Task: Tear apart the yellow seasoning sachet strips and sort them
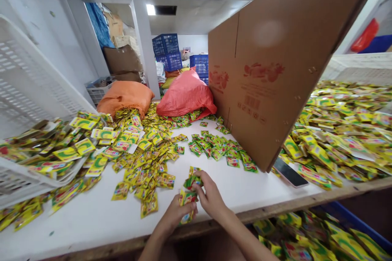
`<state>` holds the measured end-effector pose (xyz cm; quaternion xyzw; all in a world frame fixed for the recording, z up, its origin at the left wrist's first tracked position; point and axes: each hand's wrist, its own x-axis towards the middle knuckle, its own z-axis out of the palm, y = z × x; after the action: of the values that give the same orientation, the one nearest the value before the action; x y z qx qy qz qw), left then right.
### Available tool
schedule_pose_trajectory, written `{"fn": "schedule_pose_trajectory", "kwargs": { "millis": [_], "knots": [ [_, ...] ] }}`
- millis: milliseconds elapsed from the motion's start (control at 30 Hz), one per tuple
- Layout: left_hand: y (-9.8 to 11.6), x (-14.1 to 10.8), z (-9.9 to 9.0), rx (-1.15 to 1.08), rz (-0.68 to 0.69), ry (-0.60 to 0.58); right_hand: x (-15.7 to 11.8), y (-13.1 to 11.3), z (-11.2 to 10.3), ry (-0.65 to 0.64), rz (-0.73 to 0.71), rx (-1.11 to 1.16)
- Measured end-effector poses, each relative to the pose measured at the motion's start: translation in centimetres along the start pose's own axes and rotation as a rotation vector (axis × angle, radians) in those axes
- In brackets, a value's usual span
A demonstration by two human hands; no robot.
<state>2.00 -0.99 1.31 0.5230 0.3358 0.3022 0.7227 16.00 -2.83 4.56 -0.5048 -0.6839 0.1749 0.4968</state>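
Note:
Near the table's front edge my left hand [178, 213] is closed on small yellow and green packets [187, 198]. Just right of it and slightly higher, my right hand [208, 192] pinches a green packet [192, 181] against the others. The two hands almost touch. A heap of loose yellow packets [147, 171] lies to the left of my hands. Beyond them is a smaller spread of green packets [214, 146]. How many packets each hand holds is hard to tell.
A large cardboard sheet [263, 69] stands upright at right, with a phone [290, 172] by its base. White crates [36, 77] with yellow packs flank the left. Orange [125, 97] and red sacks [188, 93] lie behind. A blue bin [361, 222] sits below the right edge.

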Motion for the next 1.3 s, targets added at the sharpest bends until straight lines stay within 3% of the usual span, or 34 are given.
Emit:
{"fn": "schedule_pose_trajectory", "kwargs": {
  "millis": [167, 267, 367, 533, 800, 933, 1067, 1167, 1300],
  "knots": [
    [-0.6, 0.2, -0.1, 0.050, -0.018, -0.029, 0.1, -1.5, -1.7, -0.285, -0.085, -0.133],
    [-0.7, 0.4, -0.1, 0.090, 0.032, 0.004, 0.3, -2.3, -1.7, -0.334, -0.043, -0.099],
    [-0.8, 0.4, -0.3, 0.107, 0.080, 0.056, 0.4, -1.8, -1.1, -0.300, 0.027, -0.024],
    [-1.6, 0.6, -1.0, 0.131, 0.031, 0.133, 0.4, -0.3, -0.7, -0.147, 0.081, -0.048],
    [-1.3, 0.6, -1.0, 0.119, 0.220, 0.123, -0.5, -1.4, 0.2, -0.229, 0.034, -0.254],
    [-1.4, 0.5, -1.1, 0.083, 0.268, 0.152, -1.4, 0.0, 0.5, -0.228, 0.104, -0.012],
    [-1.4, 0.2, -0.9, 0.053, 0.242, 0.130, -3.0, 2.0, 1.3, -0.063, 0.234, 0.242],
    [-1.4, -0.5, -0.8, 0.061, 0.263, 0.256, -3.8, 2.8, 1.8, 0.004, 0.276, 0.251],
    [-1.2, -1.5, -1.3, 0.208, 0.272, 0.264, -3.1, 2.4, 1.7, -0.102, 0.229, 0.214]
  ]
}}
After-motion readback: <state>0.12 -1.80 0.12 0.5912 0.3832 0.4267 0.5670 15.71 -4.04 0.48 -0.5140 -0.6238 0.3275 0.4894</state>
